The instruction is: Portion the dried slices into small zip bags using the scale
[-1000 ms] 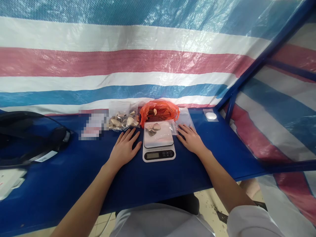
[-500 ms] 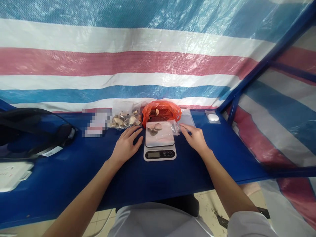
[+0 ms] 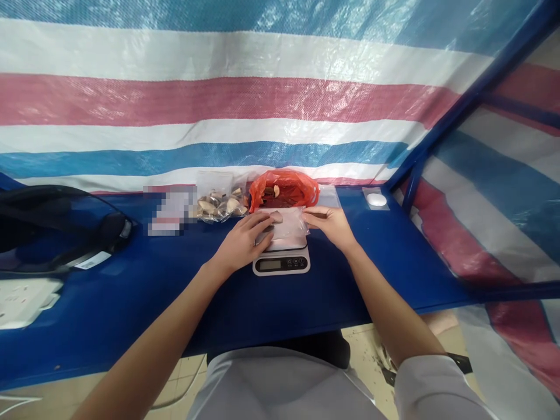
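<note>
A clear zip bag (image 3: 292, 220) holding a few pale dried slices lies over the plate of a white digital kitchen scale (image 3: 280, 267). My left hand (image 3: 242, 242) reaches onto the scale's left side, its fingers and thumb closed around the bag's left end where the slices (image 3: 276, 217) are. Part of the slices is hidden under those fingers. At the bag's right edge, my right hand (image 3: 330, 224) pinches the plastic between thumb and fingertips. The scale's display shows no readable figure.
Behind the scale sits an open orange plastic bag (image 3: 284, 181) with dried pieces inside. Left of it are clear bags of dried slices (image 3: 214, 205) and a blurred packet (image 3: 170, 213). A black headset (image 3: 105, 233), a white power strip (image 3: 24, 300) and a small white case (image 3: 376, 200) also lie on the blue table (image 3: 280, 312).
My left hand has moved right, from beside the scale onto the bag. My right hand has shifted slightly left and holds the bag's edge, which now looks raised a little.
</note>
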A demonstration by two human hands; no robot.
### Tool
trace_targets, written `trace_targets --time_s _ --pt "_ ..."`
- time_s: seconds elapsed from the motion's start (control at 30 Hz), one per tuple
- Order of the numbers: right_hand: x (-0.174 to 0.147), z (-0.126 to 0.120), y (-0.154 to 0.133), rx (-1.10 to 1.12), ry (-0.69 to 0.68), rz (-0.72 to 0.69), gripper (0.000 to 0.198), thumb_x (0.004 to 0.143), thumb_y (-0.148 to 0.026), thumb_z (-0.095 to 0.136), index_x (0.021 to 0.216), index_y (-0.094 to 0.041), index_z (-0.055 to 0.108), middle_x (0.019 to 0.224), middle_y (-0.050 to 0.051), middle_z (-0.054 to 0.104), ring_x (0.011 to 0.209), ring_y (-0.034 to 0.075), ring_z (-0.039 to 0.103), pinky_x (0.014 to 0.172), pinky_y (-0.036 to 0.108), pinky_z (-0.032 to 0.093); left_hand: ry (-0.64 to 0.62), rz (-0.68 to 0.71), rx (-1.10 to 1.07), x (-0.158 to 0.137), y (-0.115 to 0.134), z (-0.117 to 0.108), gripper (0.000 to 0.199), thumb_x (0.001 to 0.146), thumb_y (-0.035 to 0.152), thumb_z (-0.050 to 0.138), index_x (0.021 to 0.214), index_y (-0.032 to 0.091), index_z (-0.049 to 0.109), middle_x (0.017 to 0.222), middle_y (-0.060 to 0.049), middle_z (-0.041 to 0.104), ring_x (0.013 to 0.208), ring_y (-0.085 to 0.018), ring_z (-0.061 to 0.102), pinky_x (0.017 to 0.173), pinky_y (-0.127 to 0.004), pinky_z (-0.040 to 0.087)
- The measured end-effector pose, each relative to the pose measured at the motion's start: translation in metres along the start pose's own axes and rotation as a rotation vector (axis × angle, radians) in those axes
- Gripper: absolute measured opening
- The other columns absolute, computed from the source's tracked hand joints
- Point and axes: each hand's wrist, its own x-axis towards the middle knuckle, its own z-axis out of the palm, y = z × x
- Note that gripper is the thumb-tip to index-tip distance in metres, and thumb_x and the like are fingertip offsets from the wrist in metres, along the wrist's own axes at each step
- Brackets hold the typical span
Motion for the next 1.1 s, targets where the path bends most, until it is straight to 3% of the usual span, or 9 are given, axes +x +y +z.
trace_targets --time_s 0.2,0.37,0.5,0.67,0.77,0.9,1.1 --pt "0.002 0.002 -0.004 -0.013 -0.086 -0.005 0.039 0.062 -0.044 0.086 0.089 -0.017 0.079 0.081 0.004 0.076 0.064 0.015 0.067 0.069 0.034 0.061 -0.008 0.002 0.021 -0.003 0.002 -0.002 0.036 0.098 0.035 0.051 0.129 0.021 0.063 0.133 -0.012 0.064 0.125 -0.028 0.059 0.11 -0.049 0.047" --pt "0.003 0.008 -0.022 -0.023 -0.139 -0.06 0.035 0.064 -0.043 0.085 0.088 -0.018 0.079 0.086 0.004 0.077 0.071 0.017 0.069 0.069 0.033 0.06 -0.012 -0.039 0.018 -0.001 0.007 -0.005 0.044 0.096 0.04 0.055 0.135 0.022 0.058 0.139 -0.01 0.062 0.129 -0.028 0.057 0.113 -0.049 0.044" --pt "0.007 0.016 -0.045 -0.029 -0.227 -0.135 0.031 0.067 -0.04 0.083 0.09 -0.02 0.079 0.091 0.004 0.078 0.08 0.02 0.072 0.073 0.034 0.061 -0.005 -0.076 -0.059 0.009 0.009 -0.007 0.07 0.09 0.053 0.062 0.148 0.018 0.045 0.146 -0.015 0.056 0.136 -0.03 0.051 0.116 -0.048 0.041" --pt "0.018 0.03 -0.067 -0.073 -0.352 -0.25 0.026 0.07 -0.035 0.082 0.091 -0.02 0.08 0.094 0.003 0.079 0.092 0.021 0.073 0.088 0.036 0.059 -0.067 -0.106 -0.157 0.032 0.006 -0.009 0.096 0.08 0.053 0.074 0.157 0.019 0.028 0.158 -0.015 0.041 0.144 -0.033 0.042 0.119 -0.049 0.037" --pt "0.025 0.037 -0.07 -0.072 -0.399 -0.281 0.026 0.072 -0.037 0.081 0.092 -0.02 0.08 0.095 0.003 0.079 0.093 0.022 0.073 0.088 0.037 0.06 -0.054 -0.175 -0.232 0.039 0.005 -0.012 0.093 0.077 0.054 0.075 0.154 0.02 0.035 0.157 -0.013 0.043 0.142 -0.033 0.045 0.118 -0.049 0.038" --pt "0.032 0.042 -0.068 -0.048 -0.413 -0.302 0.029 0.07 -0.038 0.083 0.093 -0.02 0.08 0.099 0.005 0.079 0.098 0.023 0.073 0.093 0.039 0.059 0.019 -0.246 -0.331 0.039 0.004 -0.015 0.077 0.079 0.049 0.073 0.145 0.017 0.047 0.146 -0.013 0.057 0.131 -0.03 0.057 0.111 -0.044 0.045" --pt "0.042 0.031 -0.066 -0.068 -0.356 -0.293 0.031 0.074 -0.036 0.08 0.101 -0.02 0.079 0.104 0.005 0.079 0.096 0.023 0.074 0.089 0.037 0.059 0.173 -0.335 -0.341 0.028 -0.01 -0.012 0.058 0.079 0.042 0.072 0.13 0.016 0.06 0.122 -0.012 0.071 0.109 -0.028 0.069 0.101 -0.044 0.052"
